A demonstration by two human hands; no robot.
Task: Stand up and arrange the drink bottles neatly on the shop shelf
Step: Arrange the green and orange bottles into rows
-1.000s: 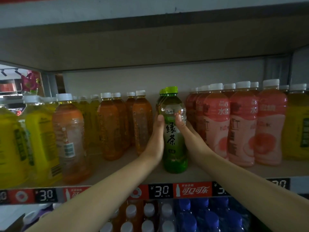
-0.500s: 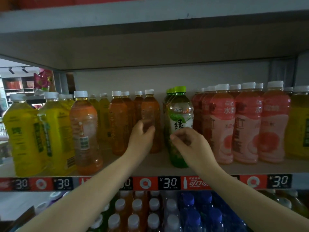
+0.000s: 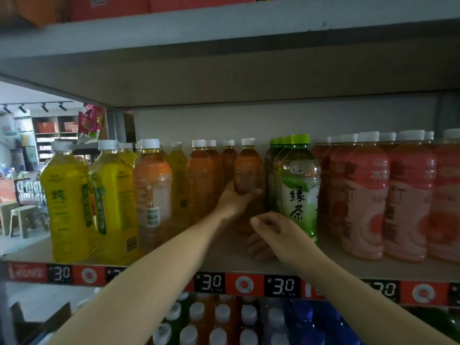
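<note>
Amber tea bottle (image 3: 249,170) upright, white cap, left hand (image 3: 234,200) gripping

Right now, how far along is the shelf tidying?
Done: the green-capped green tea bottle stands upright at the shelf front, label out. In hand: the left hand grips a white-capped brown tea bottle; the right hand hovers beside it, holding nothing. Left: the orange-labelled bottle among the yellow juice bottles.
</note>
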